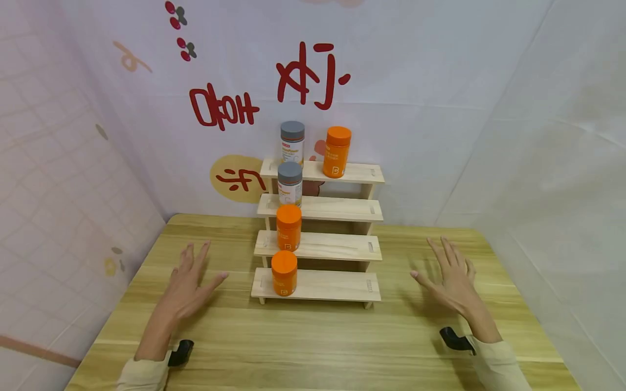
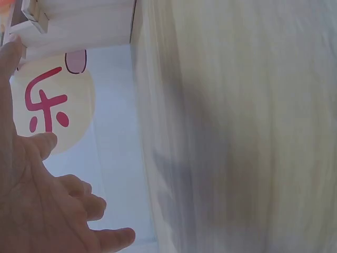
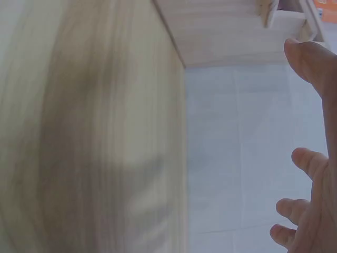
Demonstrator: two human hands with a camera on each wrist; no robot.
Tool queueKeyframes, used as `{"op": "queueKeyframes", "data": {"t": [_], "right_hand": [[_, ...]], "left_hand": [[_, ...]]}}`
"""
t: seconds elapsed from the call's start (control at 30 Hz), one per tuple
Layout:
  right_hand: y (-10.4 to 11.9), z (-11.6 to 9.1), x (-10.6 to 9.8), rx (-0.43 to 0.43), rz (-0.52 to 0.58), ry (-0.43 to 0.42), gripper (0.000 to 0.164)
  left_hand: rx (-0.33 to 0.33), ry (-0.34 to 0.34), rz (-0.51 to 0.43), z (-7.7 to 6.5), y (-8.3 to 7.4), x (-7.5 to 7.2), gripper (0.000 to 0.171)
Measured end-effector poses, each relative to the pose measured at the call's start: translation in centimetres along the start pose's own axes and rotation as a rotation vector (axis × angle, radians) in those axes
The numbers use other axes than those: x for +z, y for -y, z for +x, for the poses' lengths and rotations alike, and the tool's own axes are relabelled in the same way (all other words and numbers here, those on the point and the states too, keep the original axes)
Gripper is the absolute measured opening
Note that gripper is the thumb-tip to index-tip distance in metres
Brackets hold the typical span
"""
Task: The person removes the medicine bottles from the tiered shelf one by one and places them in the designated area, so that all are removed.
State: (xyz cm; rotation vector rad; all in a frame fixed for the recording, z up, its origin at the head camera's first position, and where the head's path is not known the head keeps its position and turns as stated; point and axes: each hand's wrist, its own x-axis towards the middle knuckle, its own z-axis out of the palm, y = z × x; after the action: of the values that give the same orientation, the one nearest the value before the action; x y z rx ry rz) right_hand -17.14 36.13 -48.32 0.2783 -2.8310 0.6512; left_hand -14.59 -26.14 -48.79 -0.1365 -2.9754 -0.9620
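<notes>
A four-step wooden rack point(image 1: 337, 284) stands in the middle of the table. On its top step are a grey-lidded bottle point(image 1: 292, 142) at the left and an orange bottle point(image 1: 337, 153) near the middle. The second step carries another grey-lidded bottle point(image 1: 290, 184), partly covering the one behind. Orange bottles stand at the left of the third step point(image 1: 289, 228) and the lowest step point(image 1: 284, 274). My left hand point(image 1: 188, 285) is spread left of the rack, holding nothing. To the right of the rack, my right hand point(image 1: 455, 282) is likewise spread, with nothing in it.
The wood-grain table point(image 1: 313, 342) reaches a white printed cloth point(image 1: 415, 70) behind the rack. White cloth also hangs at the left point(image 1: 63, 163) and right point(image 1: 557, 163). Black wrist mounts show at the left cuff point(image 1: 181, 353) and right cuff point(image 1: 456, 340).
</notes>
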Motion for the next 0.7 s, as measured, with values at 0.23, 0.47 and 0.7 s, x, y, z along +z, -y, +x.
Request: {"op": "queueKeyframes", "data": {"t": [0.23,0.47,0.7], "right_hand": [[0.8,0.6,0.0,-0.022,0.099,-0.017,0.092],[1.7,1.2,0.2,-0.03,0.152,-0.002,0.092],[2.8,1.8,0.1,-0.037,0.172,-0.006,0.094]], "left_hand": [[-0.023,0.019,-0.062,0.2,-0.9,0.6,0.089],[0.018,0.035,-0.185,0.5,-1.6,1.9,0.087],[0.046,0.02,-0.287,0.7,-2.0,3.1,0.085]]}}
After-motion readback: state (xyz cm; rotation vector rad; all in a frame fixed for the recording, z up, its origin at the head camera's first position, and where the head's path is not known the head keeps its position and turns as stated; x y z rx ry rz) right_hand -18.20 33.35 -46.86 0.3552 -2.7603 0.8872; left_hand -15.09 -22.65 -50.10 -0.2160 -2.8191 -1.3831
